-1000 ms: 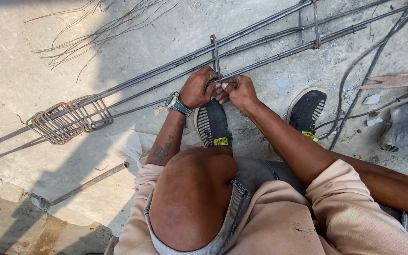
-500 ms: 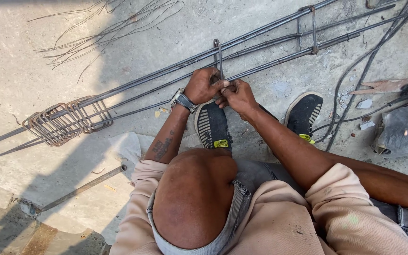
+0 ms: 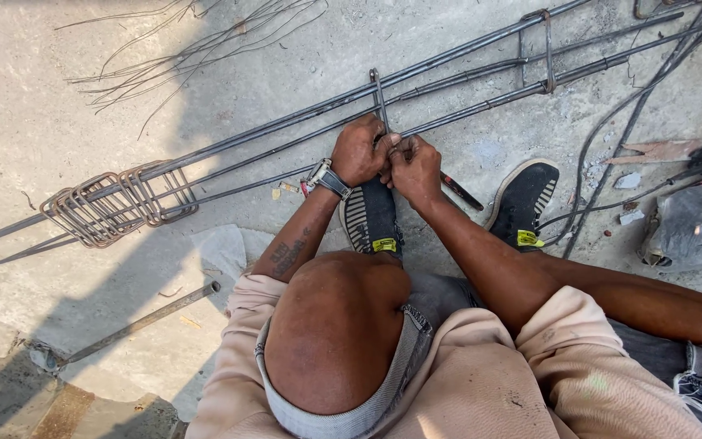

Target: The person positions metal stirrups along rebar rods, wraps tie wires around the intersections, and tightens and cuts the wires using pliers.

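— Where are the hands?
— Both meet at the bars [image 3: 270, 142] on the floor [image 3: 58, 73], mid-scene. The left hand [image 3: 357, 153] has its fingers curled shut round a stirrup [image 3: 378, 96] that stands across the bars. The right hand [image 3: 416, 167] pinches closed just beside it; on what, I cannot tell.
— Anything else?
— More stirrups [image 3: 115, 203] bunched at the left, loose wire [image 3: 197, 57] far off.
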